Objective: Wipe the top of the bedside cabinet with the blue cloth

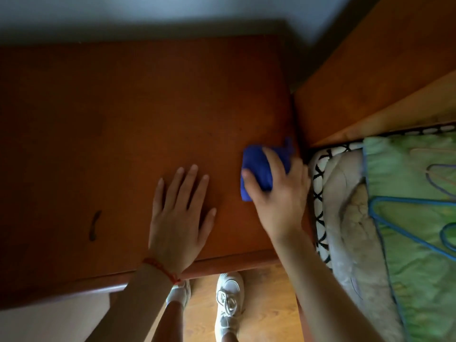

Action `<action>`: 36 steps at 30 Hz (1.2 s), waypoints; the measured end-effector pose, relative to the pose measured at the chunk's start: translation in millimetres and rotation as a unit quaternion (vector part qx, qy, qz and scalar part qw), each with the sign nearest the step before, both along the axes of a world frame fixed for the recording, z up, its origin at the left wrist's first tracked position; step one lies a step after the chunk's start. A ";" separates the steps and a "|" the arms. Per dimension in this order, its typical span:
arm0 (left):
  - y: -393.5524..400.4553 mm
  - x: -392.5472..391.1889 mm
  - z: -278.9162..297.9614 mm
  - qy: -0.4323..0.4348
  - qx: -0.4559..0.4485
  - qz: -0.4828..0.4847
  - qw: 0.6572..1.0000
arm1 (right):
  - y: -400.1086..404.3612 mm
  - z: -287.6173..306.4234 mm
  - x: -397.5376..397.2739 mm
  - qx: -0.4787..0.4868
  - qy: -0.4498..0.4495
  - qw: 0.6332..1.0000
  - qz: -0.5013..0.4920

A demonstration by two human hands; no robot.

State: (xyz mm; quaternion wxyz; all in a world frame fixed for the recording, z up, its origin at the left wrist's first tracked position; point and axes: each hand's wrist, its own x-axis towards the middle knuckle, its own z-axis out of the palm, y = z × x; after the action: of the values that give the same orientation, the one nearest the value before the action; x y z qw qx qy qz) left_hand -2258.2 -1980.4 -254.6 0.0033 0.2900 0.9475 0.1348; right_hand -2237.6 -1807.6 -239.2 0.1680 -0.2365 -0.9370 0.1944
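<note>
Gripping the bunched blue cloth with the right hand, fingers curled over the wad and pressing it down onto the bedside cabinet. Cloth sitting on the wooden surface close to its right edge, roughly midway between the far and near edges, one loose corner poking out toward that right edge. Thumb spreading out to the left of the cloth, touching the wood.

Resting flat beside it, the left hand, palm down, fingers spread and open, holding nothing. Lying near the front edge of the surface, just left of the cloth and apart from it. Wearing a thin red bracelet on that wrist, right at the front lip.

Showing a dark curved mark on the wood toward the front left of the surface.

Butting against the right edge, a wooden headboard and a bed with green bedding, blue hangers lying on top.

Standing below the front edge, two white sneakers on a light wooden floor.
</note>
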 end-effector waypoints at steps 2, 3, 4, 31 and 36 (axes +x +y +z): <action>-0.5 1.3 -0.8 -0.002 -0.006 0.007 1.000 | -6.2 0.1 33.8 -0.013 -0.002 1.000 0.018; -0.3 0.9 -0.6 0.001 -0.007 0.010 1.000 | -4.0 -1.3 34.0 -0.015 -0.003 0.999 0.029; 0.2 0.6 -0.6 0.005 -0.006 0.010 1.000 | -0.3 -2.3 26.0 -0.014 -0.001 0.999 0.036; -27.3 61.4 -9.1 0.063 -0.001 0.044 0.997 | -16.7 -8.3 57.1 0.019 0.035 0.999 -0.003; -30.5 63.1 -11.7 0.077 0.010 0.037 0.996 | -31.6 -12.3 92.3 0.009 0.053 0.998 -0.044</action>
State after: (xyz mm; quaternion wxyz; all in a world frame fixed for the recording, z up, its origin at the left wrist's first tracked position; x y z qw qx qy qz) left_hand -2195.0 -2010.9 -266.4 -0.0774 0.2641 0.9536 0.1221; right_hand -2145.3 -1839.2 -251.6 0.2276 -0.2658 -0.9172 0.1907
